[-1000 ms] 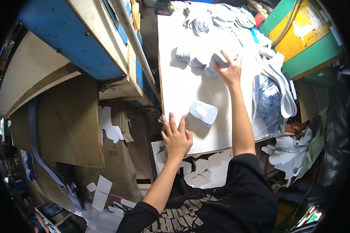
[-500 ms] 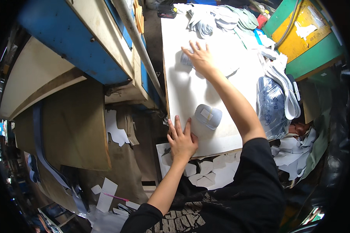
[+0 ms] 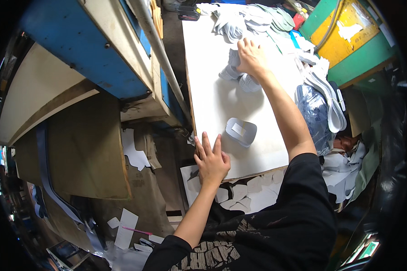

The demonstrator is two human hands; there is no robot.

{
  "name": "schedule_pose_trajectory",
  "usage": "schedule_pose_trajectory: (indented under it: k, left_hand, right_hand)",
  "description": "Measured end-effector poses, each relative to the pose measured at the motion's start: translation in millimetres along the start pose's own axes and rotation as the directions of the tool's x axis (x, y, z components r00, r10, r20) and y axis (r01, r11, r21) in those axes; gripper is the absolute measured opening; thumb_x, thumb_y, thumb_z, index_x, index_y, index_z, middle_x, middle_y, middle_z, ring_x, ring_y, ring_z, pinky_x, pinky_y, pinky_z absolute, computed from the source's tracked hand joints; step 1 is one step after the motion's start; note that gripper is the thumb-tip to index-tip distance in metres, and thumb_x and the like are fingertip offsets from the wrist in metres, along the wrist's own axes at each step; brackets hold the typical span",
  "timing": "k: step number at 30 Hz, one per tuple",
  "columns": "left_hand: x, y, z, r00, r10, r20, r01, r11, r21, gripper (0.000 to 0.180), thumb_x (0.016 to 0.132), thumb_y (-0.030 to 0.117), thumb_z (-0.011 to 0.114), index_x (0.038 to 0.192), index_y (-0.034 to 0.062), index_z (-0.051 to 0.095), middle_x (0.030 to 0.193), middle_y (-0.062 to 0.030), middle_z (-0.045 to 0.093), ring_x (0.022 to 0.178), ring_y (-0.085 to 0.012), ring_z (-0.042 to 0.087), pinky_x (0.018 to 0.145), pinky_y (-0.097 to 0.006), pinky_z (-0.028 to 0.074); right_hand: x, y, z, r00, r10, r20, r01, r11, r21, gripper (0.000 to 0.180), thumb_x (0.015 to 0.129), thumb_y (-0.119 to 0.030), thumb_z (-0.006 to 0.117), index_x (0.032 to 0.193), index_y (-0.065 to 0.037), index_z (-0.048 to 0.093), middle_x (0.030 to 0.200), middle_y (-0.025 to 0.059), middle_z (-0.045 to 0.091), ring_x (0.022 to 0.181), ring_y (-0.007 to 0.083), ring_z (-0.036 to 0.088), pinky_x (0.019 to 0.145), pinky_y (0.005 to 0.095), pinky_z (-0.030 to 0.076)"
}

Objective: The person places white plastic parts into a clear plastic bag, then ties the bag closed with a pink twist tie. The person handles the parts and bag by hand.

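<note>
My left hand (image 3: pixel 212 163) lies flat with fingers spread at the near left edge of the white-topped table (image 3: pixel 208 108). Just right of its fingertips sits a small stack of light grey rounded cut pieces (image 3: pixel 248 137) with a white slip (image 3: pixel 238 129) on top. Farther off, my right hand (image 3: pixel 252 58) curls its fingers and thumb around a stack of grey cut pieces (image 3: pixel 233 58), partly hidden by the hand. Another grey stack (image 3: pixel 248 83) rests right below that wrist, close to the held one.
Bundles of grey and greenish cut pieces (image 3: pixel 257 20) lie at the table's far end, beside a black battery-like block (image 3: pixel 188 12). Along the right are a plastic-wrapped dark bundle (image 3: pixel 313 110) and long white strips (image 3: pixel 334 108). A blue machine frame (image 3: pixel 90 49) with a metal pole (image 3: pixel 160 49) stands left.
My right hand has moved right, from lying spread over a grey stack to curling around one. The far grey pieces now sit closer together. My left hand has stayed put.
</note>
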State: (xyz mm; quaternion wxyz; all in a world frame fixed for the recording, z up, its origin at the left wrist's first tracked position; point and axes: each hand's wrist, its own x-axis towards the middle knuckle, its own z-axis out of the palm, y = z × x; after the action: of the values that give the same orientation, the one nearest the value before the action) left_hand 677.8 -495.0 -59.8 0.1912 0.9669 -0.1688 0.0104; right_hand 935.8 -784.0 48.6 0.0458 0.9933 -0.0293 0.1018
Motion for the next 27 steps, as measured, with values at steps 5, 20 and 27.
schedule_pose_trajectory:
  k: [5, 20, 27]
  left_hand:
    - [0, 1, 1, 1.000, -0.001, 0.014, 0.001, 1.000, 0.014, 0.069, 0.094, 0.028, 0.061, 0.162, 0.0203, 0.053, 0.178, -0.0249, 0.025, 0.164, -0.0529, 0.018, 0.114, -0.070, 0.039]
    - [3, 4, -6, 0.997, -0.025, 0.072, 0.026, 1.000, -0.011, 0.076, 0.090, 0.028, 0.062, 0.165, 0.0210, 0.048, 0.179, -0.0251, 0.021, 0.165, -0.0539, 0.015, 0.114, -0.072, 0.037]
    - [0, 1, -4, 0.997, -0.014, 0.070, 0.013, 1.000, 0.010, 0.079, 0.089, 0.026, 0.065, 0.165, 0.0202, 0.047, 0.179, -0.0259, 0.021, 0.163, -0.0556, 0.018, 0.115, -0.071, 0.037]
  right_hand:
    - [19, 34, -4, 0.976, 0.013, 0.216, -0.129, 0.836, 0.533, 0.093, 0.078, -0.063, 0.090, 0.140, -0.002, 0.058, 0.144, 0.0248, 0.060, 0.139, 0.0394, 0.057, 0.111, 0.0484, 0.050]
    - [78, 51, 22, 0.624, -0.061, 0.779, -0.624, 0.562, 0.543, 0.110, 0.070, -0.062, 0.097, 0.152, 0.001, 0.059, 0.157, 0.0268, 0.057, 0.146, 0.0433, 0.054, 0.118, 0.0651, 0.046]
    - [50, -38, -7, 0.807, -0.142, 0.573, -0.183, 0.863, 0.471, 0.103, 0.063, -0.058, 0.099, 0.137, 0.005, 0.064, 0.137, 0.0331, 0.063, 0.123, 0.0446, 0.067, 0.094, 0.0534, 0.060]
